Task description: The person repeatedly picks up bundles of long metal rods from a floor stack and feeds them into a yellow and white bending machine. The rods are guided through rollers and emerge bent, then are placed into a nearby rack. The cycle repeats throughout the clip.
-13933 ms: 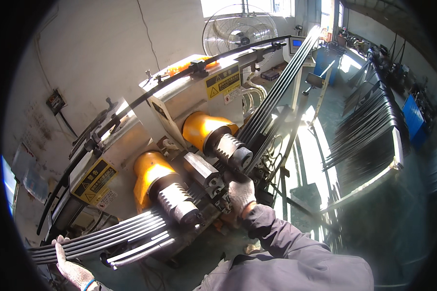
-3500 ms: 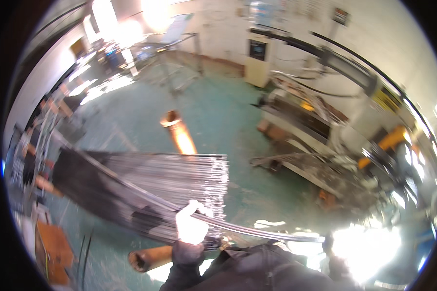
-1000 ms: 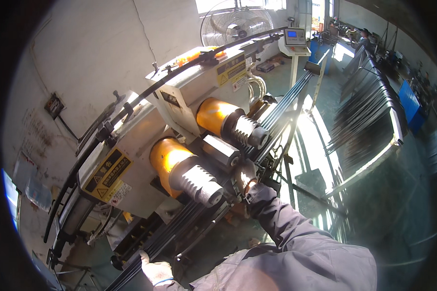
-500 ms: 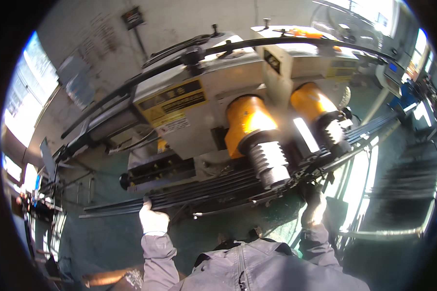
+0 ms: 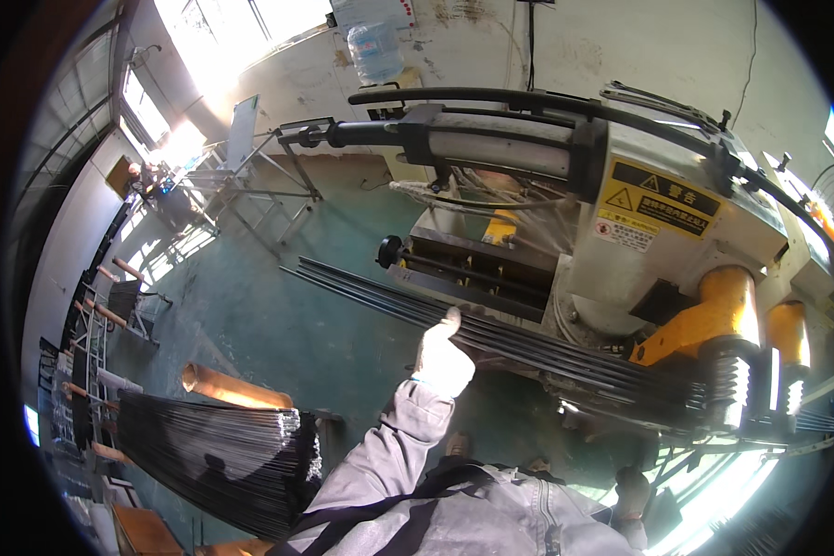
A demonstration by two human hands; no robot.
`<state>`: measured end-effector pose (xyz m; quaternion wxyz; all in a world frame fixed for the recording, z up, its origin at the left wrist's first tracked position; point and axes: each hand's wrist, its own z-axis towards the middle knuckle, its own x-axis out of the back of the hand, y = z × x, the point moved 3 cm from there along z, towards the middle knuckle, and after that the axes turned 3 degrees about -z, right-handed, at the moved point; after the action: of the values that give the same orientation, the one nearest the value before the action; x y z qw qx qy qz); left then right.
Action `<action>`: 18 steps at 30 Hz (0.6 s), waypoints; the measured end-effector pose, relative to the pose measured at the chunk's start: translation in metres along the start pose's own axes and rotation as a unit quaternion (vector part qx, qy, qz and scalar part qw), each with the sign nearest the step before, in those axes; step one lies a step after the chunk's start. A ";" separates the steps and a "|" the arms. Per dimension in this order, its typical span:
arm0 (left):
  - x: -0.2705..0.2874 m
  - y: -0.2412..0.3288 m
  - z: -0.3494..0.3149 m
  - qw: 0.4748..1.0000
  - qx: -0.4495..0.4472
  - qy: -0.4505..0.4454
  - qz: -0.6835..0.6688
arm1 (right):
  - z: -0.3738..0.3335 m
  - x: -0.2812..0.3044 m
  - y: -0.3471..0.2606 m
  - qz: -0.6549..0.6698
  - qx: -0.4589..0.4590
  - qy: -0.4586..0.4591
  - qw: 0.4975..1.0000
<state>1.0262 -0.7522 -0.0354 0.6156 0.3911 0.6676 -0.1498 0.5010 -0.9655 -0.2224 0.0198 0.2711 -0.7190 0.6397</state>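
Note:
A bundle of long dark metal bars (image 5: 380,298) runs slantwise along the front of a bending machine (image 5: 621,278). My left hand (image 5: 443,360), pale in the bright light, is closed on the bars, its thumb over the top and its fingers hidden behind them. To the right, the bars pass beneath the machine's yellow arm (image 5: 727,310) and its ribbed metal roller (image 5: 727,394). My right hand (image 5: 632,493) is low in shadow beside my body, apart from the bars. Its fingers are too dark to make out.
At lower left a large stack of dark bars (image 5: 218,454) lies beside a copper-coloured roll (image 5: 236,387). Racks (image 5: 88,343) line the left side. Metal frames (image 5: 259,185) and a water bottle (image 5: 375,54) stand at the back. Another person (image 5: 139,181) is far off to the left.
My view has swung left, bringing the stacked bars and racks into sight. My left hand still holds the bars. My right hand has come down away from the machine's edge.

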 end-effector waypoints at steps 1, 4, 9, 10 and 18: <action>0.007 0.032 0.007 0.998 -0.048 0.033 -0.017 | -0.008 -0.004 0.010 -0.018 -0.024 -0.001 1.000; 0.041 0.157 0.026 0.983 -0.104 0.152 -0.014 | -0.037 -0.015 0.059 0.006 -0.129 0.030 0.991; 0.092 0.342 0.049 0.957 -0.232 0.163 0.054 | -0.083 -0.035 0.158 -0.607 0.088 -0.148 0.776; 0.098 0.371 0.052 0.951 -0.250 0.171 0.058 | -0.097 -0.036 0.171 -0.609 0.075 -0.171 0.771; 0.113 0.436 0.056 0.915 -0.286 0.203 0.201 | -0.129 -0.083 0.119 -0.505 -0.110 -0.228 0.825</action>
<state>1.3807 -0.4689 -0.0296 0.5697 0.3463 0.6996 0.2572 0.4812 -0.8114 -0.3387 0.2055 0.7305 -0.5312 0.3767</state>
